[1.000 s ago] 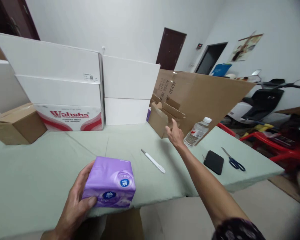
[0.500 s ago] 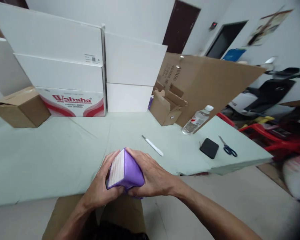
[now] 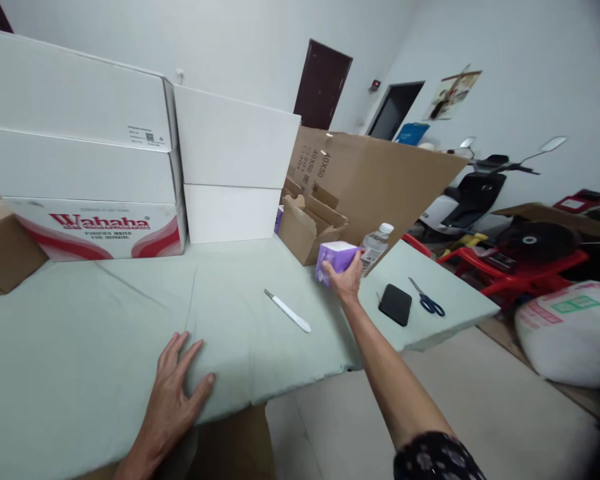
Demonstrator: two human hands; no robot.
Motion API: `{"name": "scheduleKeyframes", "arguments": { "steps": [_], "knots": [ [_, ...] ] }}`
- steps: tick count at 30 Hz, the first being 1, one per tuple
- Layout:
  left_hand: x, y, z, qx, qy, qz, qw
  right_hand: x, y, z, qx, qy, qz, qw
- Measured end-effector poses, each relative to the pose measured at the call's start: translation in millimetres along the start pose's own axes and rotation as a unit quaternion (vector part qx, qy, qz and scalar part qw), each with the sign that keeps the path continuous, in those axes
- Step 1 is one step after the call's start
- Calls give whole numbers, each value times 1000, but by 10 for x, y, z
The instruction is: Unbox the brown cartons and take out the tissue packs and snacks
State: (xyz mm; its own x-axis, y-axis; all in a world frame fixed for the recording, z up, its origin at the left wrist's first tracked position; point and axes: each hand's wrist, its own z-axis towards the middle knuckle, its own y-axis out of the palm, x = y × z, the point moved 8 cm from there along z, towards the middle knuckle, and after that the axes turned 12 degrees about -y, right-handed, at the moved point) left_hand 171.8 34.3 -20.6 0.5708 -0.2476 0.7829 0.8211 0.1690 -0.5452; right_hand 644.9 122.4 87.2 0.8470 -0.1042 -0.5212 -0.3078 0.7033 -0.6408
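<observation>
My right hand (image 3: 347, 275) is closed around a purple block-shaped pack (image 3: 334, 257) with a white top face. It holds the pack out to the right, in front of the open brown cardboard box (image 3: 303, 233). Just behind the pack, and partly covered by it, is a clear plastic bottle (image 3: 377, 245) with a white cap. My left hand (image 3: 177, 387) rests at the near edge of the pale green table (image 3: 105, 347), fingers spread, holding nothing. Between the hands a white-handled knife (image 3: 287, 311) lies on the cloth.
White boxes (image 3: 230, 150) are stacked at the back, above and beside a Wahaha carton (image 3: 105, 230). A large cardboard sheet (image 3: 395, 167) leans behind the bottle. Right of my arm lie a black square object (image 3: 395, 305) and scissors (image 3: 427, 300). A brown carton (image 3: 10, 250) sits at left.
Both hands held the purple pack near the table's front edge. My left hand has let go and opened, while my right hand has carried the pack forward and right to the open box.
</observation>
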Motion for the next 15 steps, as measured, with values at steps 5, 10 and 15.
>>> {"name": "scheduleKeyframes", "arguments": {
  "steps": [5,10,15],
  "knots": [
    [-32,-10,-47,8,32,21,999,200,536,-357,-100,1,-21,995],
    [-95,13,-49,-1,16,4,1000,234,558,-559,-150,-40,-64,986],
    [-91,36,-32,12,36,2,999,34,565,-619,-192,-103,-91,972]
  ]
}}
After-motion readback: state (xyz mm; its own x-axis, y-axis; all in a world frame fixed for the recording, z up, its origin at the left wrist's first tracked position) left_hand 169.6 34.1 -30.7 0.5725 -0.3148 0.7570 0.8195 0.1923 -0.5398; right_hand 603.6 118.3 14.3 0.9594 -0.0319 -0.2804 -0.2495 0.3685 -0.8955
